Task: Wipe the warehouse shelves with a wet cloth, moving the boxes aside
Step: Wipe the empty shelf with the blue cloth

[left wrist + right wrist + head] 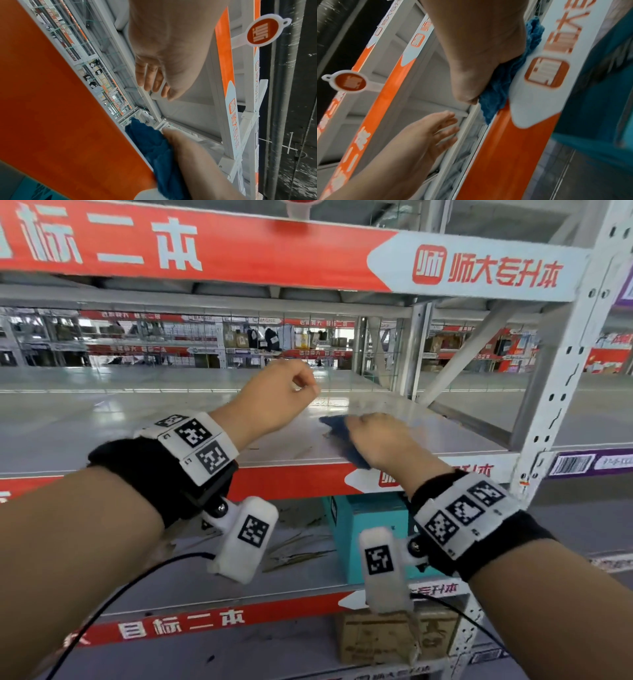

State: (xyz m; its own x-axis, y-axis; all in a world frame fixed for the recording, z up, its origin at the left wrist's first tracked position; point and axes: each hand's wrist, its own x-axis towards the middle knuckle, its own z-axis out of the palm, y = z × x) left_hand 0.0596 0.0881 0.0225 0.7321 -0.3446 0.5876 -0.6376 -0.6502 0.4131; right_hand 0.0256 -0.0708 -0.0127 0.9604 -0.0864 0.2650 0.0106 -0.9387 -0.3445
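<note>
Cloth (337, 429), blue and bunched, lies on the grey metal shelf (137, 419) at its front edge, toward the right-hand upright. The right hand (383, 440) sits over it, fingers curled down around the bunch, pressing it to the metal. The left hand (274, 398) hovers above the shelf just beside, fingers loosely bent and holding nothing. One shelf down stands a teal box (370, 511); below that, a brown carton (373, 642).

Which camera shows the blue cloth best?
Left wrist: the cloth shows broad and sharp beside the right hand. Head shows only edges around that hand; right wrist shows a blurred strip under the palm.
</note>
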